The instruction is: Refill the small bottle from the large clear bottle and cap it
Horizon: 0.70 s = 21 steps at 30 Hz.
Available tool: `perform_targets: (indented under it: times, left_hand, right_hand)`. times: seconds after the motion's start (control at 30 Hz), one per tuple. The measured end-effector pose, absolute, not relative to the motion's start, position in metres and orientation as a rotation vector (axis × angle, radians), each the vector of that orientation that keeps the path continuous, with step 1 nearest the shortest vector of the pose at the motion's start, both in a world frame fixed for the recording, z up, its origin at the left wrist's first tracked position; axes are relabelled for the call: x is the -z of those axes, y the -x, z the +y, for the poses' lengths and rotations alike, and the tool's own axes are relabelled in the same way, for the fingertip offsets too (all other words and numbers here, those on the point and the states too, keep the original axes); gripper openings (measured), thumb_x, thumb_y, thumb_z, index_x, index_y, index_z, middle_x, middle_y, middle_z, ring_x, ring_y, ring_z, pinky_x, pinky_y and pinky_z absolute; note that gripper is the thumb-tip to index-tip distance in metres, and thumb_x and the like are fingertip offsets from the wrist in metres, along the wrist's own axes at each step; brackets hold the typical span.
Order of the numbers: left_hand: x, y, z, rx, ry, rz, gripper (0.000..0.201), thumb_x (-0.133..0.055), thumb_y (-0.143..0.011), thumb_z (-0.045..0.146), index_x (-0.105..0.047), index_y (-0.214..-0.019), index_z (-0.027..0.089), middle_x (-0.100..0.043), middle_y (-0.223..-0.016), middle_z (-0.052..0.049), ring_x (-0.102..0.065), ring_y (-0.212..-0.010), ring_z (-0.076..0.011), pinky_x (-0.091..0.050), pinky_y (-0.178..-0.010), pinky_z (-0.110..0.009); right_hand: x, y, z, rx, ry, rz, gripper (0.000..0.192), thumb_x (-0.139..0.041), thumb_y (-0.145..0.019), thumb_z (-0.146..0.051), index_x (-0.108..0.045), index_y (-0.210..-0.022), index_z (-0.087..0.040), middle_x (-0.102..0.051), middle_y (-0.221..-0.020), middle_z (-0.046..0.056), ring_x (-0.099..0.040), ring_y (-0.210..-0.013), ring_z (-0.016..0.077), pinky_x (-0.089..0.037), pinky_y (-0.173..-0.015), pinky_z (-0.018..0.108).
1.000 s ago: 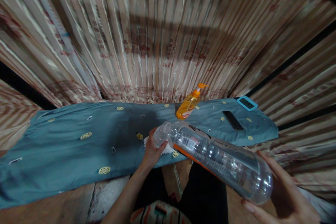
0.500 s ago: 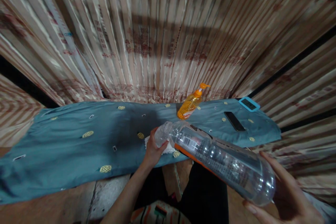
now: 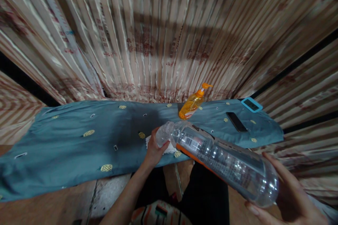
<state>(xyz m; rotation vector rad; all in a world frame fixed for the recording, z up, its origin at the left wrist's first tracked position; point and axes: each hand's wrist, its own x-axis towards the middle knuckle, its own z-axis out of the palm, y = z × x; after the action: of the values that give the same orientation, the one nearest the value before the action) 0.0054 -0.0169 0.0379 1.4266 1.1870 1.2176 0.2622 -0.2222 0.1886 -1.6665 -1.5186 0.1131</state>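
Note:
A large clear plastic bottle (image 3: 224, 161) with an orange-edged label lies tilted across the front, base toward me at the right. My right hand (image 3: 295, 193) is closed around its base, thumb below and fingers above. At the narrow end, my left hand (image 3: 155, 147) grips a clear plastic piece (image 3: 164, 134) against the bottle's neck; whether it is a separate cup or part of the bottle I cannot tell. Under my left hand, a white cloth or tissue (image 3: 170, 148) lies partly hidden on the blue-green tablecloth (image 3: 66, 147).
Beyond the clear bottle stands an orange pump bottle (image 3: 190, 107). To the right lie a black phone (image 3: 236, 122) and a blue-framed digital timer (image 3: 251, 104). A pleated, printed curtain (image 3: 158, 42) hangs behind the table.
The view has shifted very slightly. Both hands keep their hold and the clear bottle stays at about the same tilt.

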Motion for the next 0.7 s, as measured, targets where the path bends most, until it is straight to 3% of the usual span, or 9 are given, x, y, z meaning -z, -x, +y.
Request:
perform_targets:
  times: [0.27,0.7]
  left_hand:
    - [-0.0414,-0.0053,-0.0178,-1.196,-1.392,1.177,0.063,-0.077,-0.07,0.034,-0.052,-0.127,0.02,-0.072,-0.12,-0.009,-0.071,-0.109,-0.028,-0.056,-0.1,-0.047]
    - [-0.0386,-0.0056,-0.0176,-1.21,-1.396,1.171,0.064,-0.077,-0.071,0.037,-0.052,-0.128,0.02,-0.072,-0.121,-0.011,-0.071,-0.111,-0.0291,-0.056,-0.102,-0.048]
  right_hand:
    - [-0.1927,-0.2616,-0.2218,-0.103,1.663,-1.53,0.086,-0.079,-0.079,-0.048,-0.041,-0.156,-0.046,-0.053,-0.156,-0.015,-0.06,-0.134,0.0131,-0.043,-0.104,0.013]
    - [-0.1855,-0.2656,-0.2262,-0.14,1.671,-1.49,0.09,-0.081,-0.079,-0.044,-0.04,-0.159,-0.037,-0.052,-0.159,-0.007,-0.059,-0.137,0.0168,-0.043,-0.109,0.018]
